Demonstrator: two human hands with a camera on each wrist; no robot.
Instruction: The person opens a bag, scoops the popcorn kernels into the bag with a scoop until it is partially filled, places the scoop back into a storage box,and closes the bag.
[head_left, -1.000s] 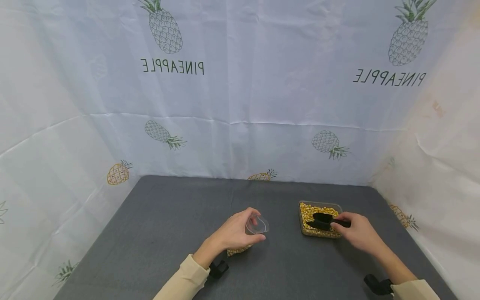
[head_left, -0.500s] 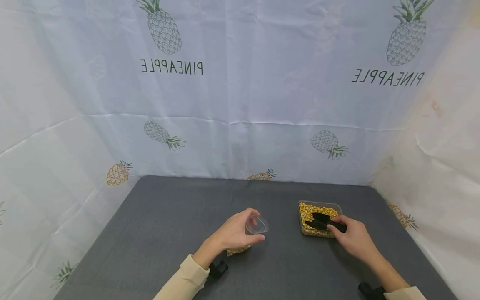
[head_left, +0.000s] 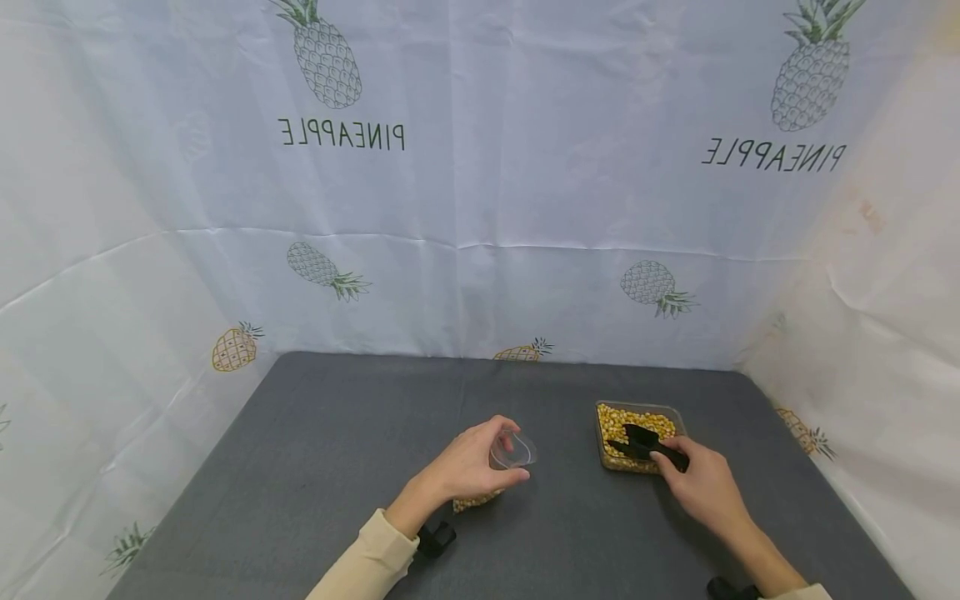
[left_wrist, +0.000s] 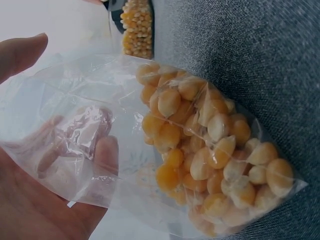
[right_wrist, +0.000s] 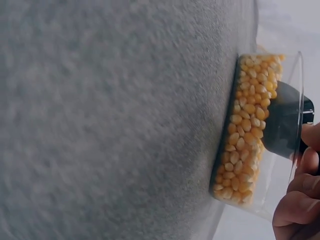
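My left hand point(head_left: 476, 460) curls around the upper part of a clear plastic bag point(left_wrist: 125, 165) in the middle of the table, and the bag's mouth gapes. Corn kernels point(left_wrist: 215, 155) fill the lower part of the bag, which rests on the table. Some fingers show through the film in the left wrist view. Farther right, my right hand point(head_left: 701, 479) grips the handle of a black scoop point(head_left: 643, 442). The scoop's head dips among corn kernels point(right_wrist: 245, 135) in a clear rectangular container point(head_left: 602, 446); part of the head is hidden by the kernels.
A dark grey cloth covers the table point(head_left: 360, 433). White curtains point(head_left: 480, 167) with pineapple prints hang behind it and at both sides. The container stands near the table's right side, apart from the bag.
My right hand has moved slightly left and down with the scoop, whose head has shifted and sits lower in the corn. The left hand and bag have stayed in place.
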